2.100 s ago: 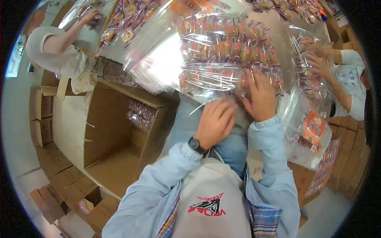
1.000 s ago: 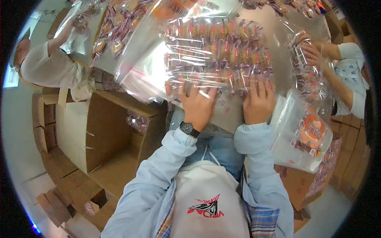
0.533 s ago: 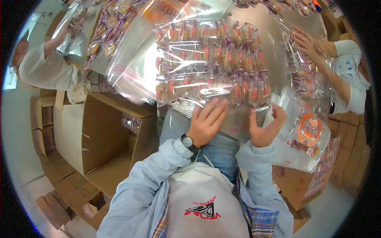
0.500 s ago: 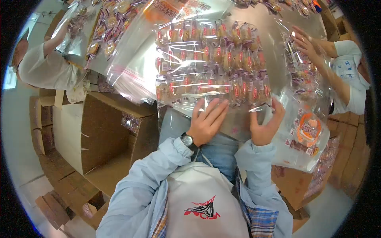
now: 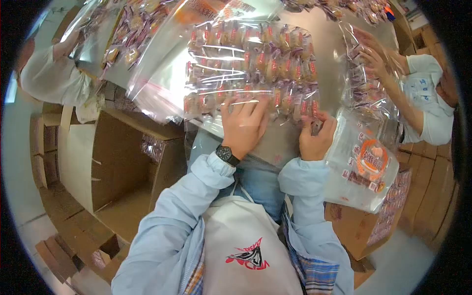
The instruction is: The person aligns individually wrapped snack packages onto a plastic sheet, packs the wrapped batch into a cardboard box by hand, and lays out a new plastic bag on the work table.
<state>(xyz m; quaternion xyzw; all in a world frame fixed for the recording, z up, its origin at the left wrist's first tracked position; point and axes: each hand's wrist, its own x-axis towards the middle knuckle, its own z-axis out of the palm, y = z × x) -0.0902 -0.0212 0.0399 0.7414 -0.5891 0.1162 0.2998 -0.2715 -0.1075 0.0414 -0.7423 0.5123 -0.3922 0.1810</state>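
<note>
A clear plastic bag (image 5: 255, 64) lies flat on the table, with three rows of small wrapped snacks inside. My left hand (image 5: 244, 125) rests on the bag's near edge, its fingers spread over the lowest row. At the bag's near right corner is my right hand (image 5: 317, 137), thumb and fingers bent close together; whatever lies between them is too small to make out. Beside it on the right sits a stack of printed clear bags (image 5: 366, 164). More clear bags (image 5: 160, 83) lie to the left of the filled one.
A large open cardboard box (image 5: 125, 167) stands at the left. Loose wrapped snacks (image 5: 135, 29) are heaped at the back left. One co-worker (image 5: 49, 78) is at the left; another co-worker's hands (image 5: 376, 54) touch a filled bag at the right. Cartons (image 5: 423, 182) are stacked behind.
My left hand has moved up onto the lowest row of snacks. The fingers of my right hand have drawn closer together at the bag's corner. The whole view has shifted slightly.
</note>
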